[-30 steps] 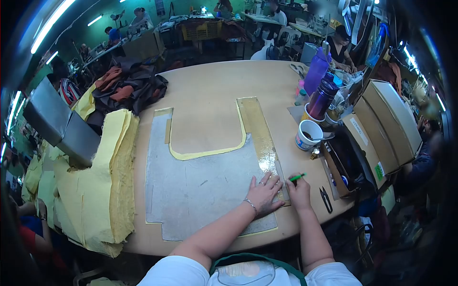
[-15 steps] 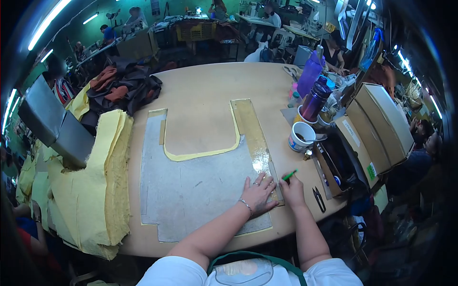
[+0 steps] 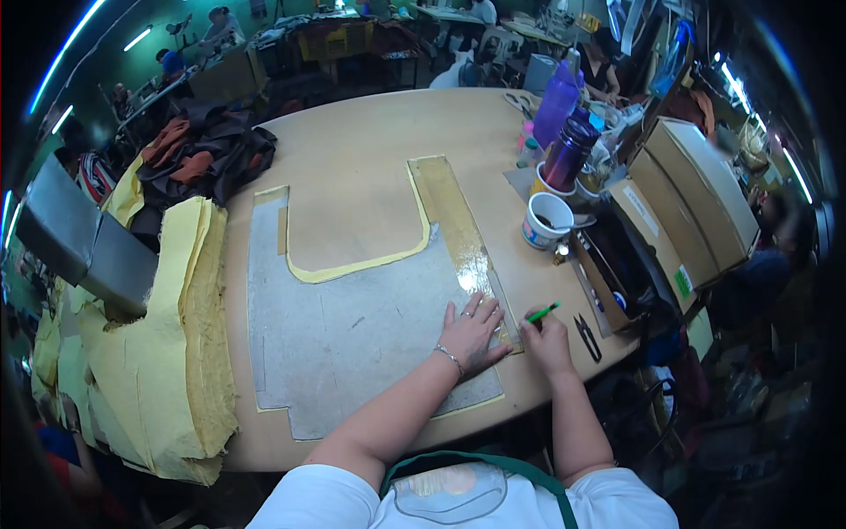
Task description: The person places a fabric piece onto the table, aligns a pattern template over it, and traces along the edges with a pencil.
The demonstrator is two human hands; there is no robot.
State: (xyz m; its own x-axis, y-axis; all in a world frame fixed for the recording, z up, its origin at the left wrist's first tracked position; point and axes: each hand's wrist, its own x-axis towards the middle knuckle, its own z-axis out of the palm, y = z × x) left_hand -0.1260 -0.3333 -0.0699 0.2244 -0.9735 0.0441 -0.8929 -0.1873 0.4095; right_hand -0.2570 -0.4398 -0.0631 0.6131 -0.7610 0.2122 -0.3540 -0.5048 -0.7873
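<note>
A grey, U-shaped flat template lies on the table, patched with brown tape along its right arm. Yellow sheet material peeks out around its edges from underneath. My left hand presses flat on the template's lower right part, fingers spread. Just beyond the template's right edge, my right hand is closed around a green pen. The pen's far end points up and to the right; its writing tip is hidden by my fingers.
A thick stack of yellow sheets with a grey metal block stands left. Dark and rust cloth is heaped behind it. On the right are thread snips, a white cup, purple bottles and cardboard boxes.
The whole view has shifted a little, so the table sits higher and further left. My right hand and the pen have moved slightly away from the template's edge. My left hand stays pressed down.
</note>
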